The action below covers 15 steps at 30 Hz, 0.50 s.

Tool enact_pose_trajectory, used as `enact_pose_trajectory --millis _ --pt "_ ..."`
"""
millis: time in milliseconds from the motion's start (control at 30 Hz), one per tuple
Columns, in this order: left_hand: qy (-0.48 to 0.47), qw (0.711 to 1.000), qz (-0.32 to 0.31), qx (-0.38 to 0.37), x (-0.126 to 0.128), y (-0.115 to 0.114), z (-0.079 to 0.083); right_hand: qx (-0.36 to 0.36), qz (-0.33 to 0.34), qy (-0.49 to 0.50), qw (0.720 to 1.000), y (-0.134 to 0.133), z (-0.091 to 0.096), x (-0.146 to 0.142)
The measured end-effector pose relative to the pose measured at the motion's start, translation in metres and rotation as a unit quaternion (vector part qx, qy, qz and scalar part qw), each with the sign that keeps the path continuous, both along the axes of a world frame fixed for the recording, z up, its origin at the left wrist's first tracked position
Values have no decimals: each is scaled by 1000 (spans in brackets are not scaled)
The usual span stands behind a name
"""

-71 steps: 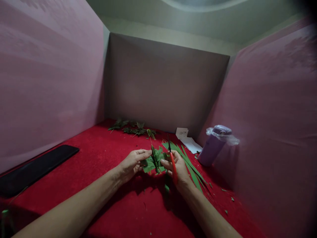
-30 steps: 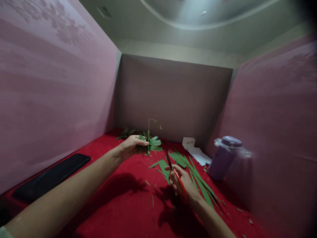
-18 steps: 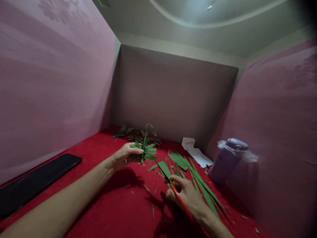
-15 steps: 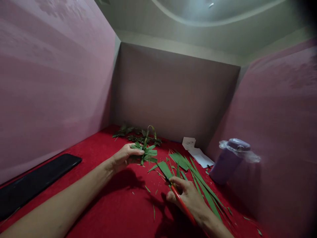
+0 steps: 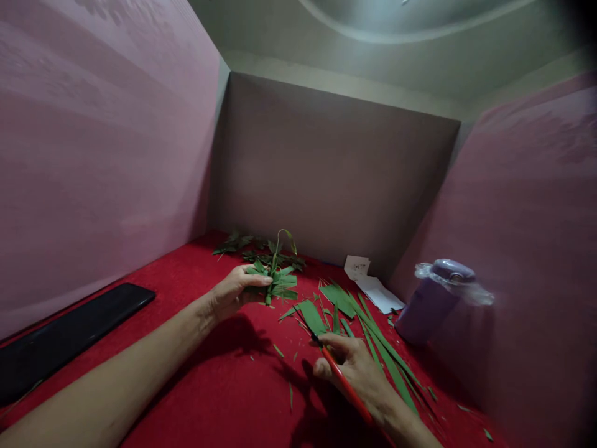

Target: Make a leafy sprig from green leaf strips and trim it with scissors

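Note:
My left hand pinches a small figure folded from green leaf strips, held just above the red cloth; a thin curled strip rises from its top. My right hand rests lower on the cloth with its fingers closed round red-handled scissors, the dark blades pointing up-left toward a loose pile of long green leaf strips. The two hands are apart, the left one farther away.
More folded leaf figures lie by the back wall. A black flat slab lies at left, white paper and a purple bottle at right. Pink walls close in both sides. Small green cuttings litter the cloth.
My left hand carried the leaf figure away from the right hand toward the back left. My right hand dropped with the scissors to the cloth beside the loose strips.

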<state>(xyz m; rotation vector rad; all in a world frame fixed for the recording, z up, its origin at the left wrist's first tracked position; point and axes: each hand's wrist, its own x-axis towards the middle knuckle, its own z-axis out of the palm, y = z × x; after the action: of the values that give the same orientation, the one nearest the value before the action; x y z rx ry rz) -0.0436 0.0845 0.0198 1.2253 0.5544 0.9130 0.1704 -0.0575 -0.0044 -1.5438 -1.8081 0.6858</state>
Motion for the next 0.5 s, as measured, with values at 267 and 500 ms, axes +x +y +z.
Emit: enact_pose_trajectory --millis 267,500 --pt "19 1000 -9 -10 4 -5 -4 1 16 35 999 -1 3 -1" --pt "24 1000 -10 -12 6 -8 -2 -13 28 62 998 0 2 1"
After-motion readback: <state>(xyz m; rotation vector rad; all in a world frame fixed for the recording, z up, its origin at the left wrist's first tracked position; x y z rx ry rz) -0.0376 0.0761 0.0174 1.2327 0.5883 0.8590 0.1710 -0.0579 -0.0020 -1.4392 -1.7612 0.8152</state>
